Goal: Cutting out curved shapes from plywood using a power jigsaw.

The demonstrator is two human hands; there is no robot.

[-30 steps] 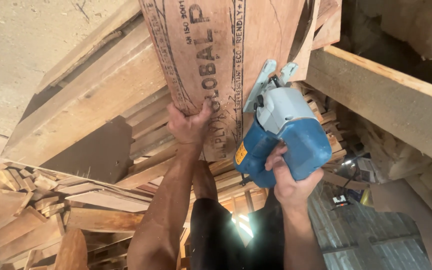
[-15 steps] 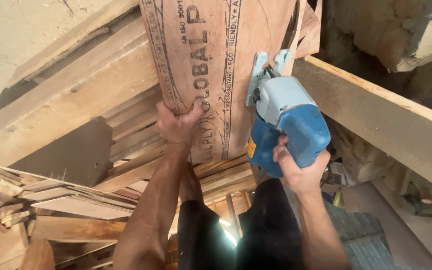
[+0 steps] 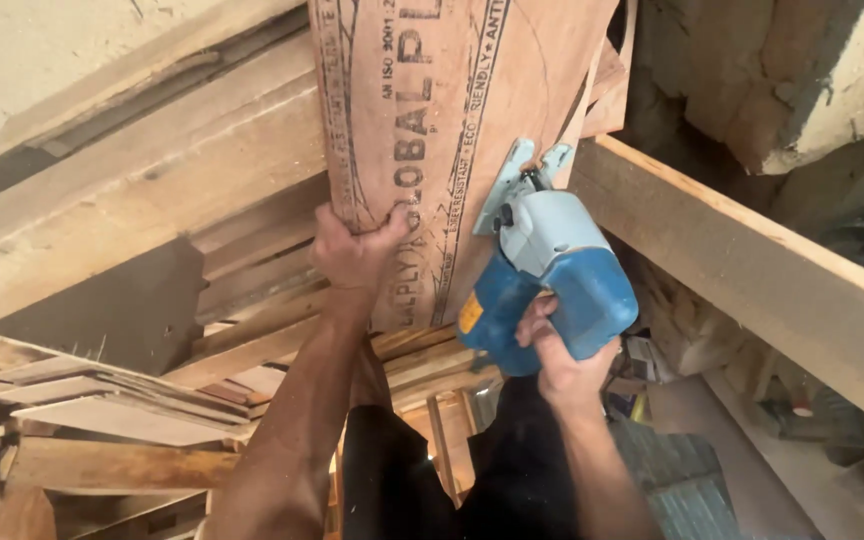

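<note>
Plywood sheet (image 3: 432,130), reddish with dark printing, lying across pale timber beams (image 3: 152,200), its near end overhanging. Left hand (image 3: 352,255) clamped on that near edge, fingers curled over the top face, just left of the saw's line. Right hand (image 3: 562,355) closed tight around the handle of the blue jigsaw (image 3: 547,275), metal shoe flat on the sheet's right part, close to a pencilled curve. Likely trouble: chatter or a kicked sheet, caused by the unsupported overhang; a wandering cut off the curve, caused by one-handed steering; fingers near the blade path should the sheet slip. Offcut stacks (image 3: 82,390) left of the sheet.
</note>
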